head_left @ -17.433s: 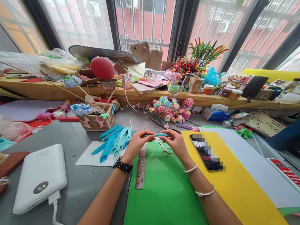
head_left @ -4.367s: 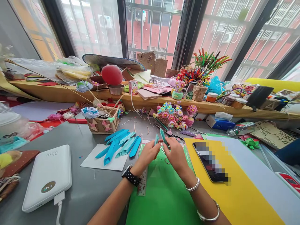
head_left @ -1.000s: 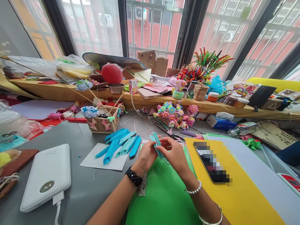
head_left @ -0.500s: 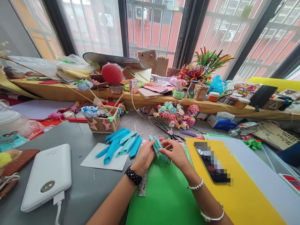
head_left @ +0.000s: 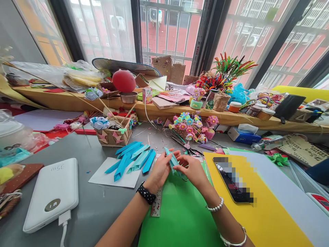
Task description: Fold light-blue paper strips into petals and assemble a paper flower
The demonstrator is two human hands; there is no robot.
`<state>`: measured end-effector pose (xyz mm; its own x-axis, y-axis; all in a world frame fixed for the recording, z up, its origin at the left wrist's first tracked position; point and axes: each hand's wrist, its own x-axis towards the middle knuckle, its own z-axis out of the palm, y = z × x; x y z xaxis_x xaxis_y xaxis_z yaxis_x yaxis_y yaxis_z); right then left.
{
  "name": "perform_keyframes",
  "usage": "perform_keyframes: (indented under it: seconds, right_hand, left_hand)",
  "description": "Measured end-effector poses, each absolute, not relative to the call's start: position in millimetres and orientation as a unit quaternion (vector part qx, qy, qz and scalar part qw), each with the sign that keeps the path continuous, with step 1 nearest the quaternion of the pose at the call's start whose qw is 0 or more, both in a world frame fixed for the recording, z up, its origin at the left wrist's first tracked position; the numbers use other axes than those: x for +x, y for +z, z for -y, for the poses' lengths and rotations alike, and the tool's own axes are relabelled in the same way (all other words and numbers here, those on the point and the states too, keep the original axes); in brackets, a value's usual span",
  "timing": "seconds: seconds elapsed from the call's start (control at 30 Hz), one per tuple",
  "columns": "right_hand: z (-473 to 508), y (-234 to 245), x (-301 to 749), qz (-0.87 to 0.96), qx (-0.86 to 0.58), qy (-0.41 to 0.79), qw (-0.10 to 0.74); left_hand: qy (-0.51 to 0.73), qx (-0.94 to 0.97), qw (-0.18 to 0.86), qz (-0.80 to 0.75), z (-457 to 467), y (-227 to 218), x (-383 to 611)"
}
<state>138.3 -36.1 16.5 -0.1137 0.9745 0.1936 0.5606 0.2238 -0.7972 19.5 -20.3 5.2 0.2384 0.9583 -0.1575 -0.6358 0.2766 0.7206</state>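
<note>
A light-blue folded paper piece [head_left: 173,162] is held between both hands above a green sheet [head_left: 180,212]. My left hand [head_left: 159,168] grips its left side, thumb on top. From the right, my right hand [head_left: 191,168] pinches the paper's edge with thumb and index finger. Several folded blue paper strips [head_left: 131,159] lie on a white paper sheet [head_left: 108,178] to the left. Partly under my left wrist is a clear patterned ruler [head_left: 156,204]. Scissors, mostly hidden, lie behind the right hand.
A white power bank [head_left: 52,193] with a cable lies at left. On the yellow sheet [head_left: 269,219] at right rests a phone [head_left: 231,180]. A decorated box [head_left: 113,135] and a crochet flower bunch [head_left: 189,125] stand behind. Craft supplies crowd the ledge [head_left: 164,113].
The paper piece has been pressed narrower, its two upright flaps now closer together. My right fingers have curled in slightly around it. Elsewhere the table looks the same.
</note>
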Motion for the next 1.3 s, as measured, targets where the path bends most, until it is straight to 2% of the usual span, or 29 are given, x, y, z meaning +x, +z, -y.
perform_keyframes:
  seconds: [0.43, 0.57, 0.77, 0.83, 1.0, 1.3]
  right_hand:
    - [34, 17, 141, 0.661, -0.563, 0.299, 0.396]
    - [32, 21, 151, 0.630, -0.580, 0.288, 0.429]
    - [32, 18, 145, 0.570, -0.515, 0.429, 0.475]
    - [33, 16, 140, 0.571, -0.506, 0.439, 0.475]
    - [33, 12, 136, 0.593, -0.523, 0.389, 0.473]
    - [38, 14, 130, 0.616, -0.542, 0.291, 0.491]
  left_hand:
    - [0.524, 0.257, 0.763, -0.278, 22, 9, 21]
    - [0.533, 0.255, 0.751, -0.295, 20, 8, 21]
    - [0.512, 0.295, 0.754, -0.287, 23, 8, 23]
    - [0.510, 0.298, 0.762, -0.265, 24, 9, 24]
    - [0.503, 0.272, 0.783, -0.244, 25, 11, 25]
    - [0.513, 0.322, 0.753, -0.257, 29, 6, 27]
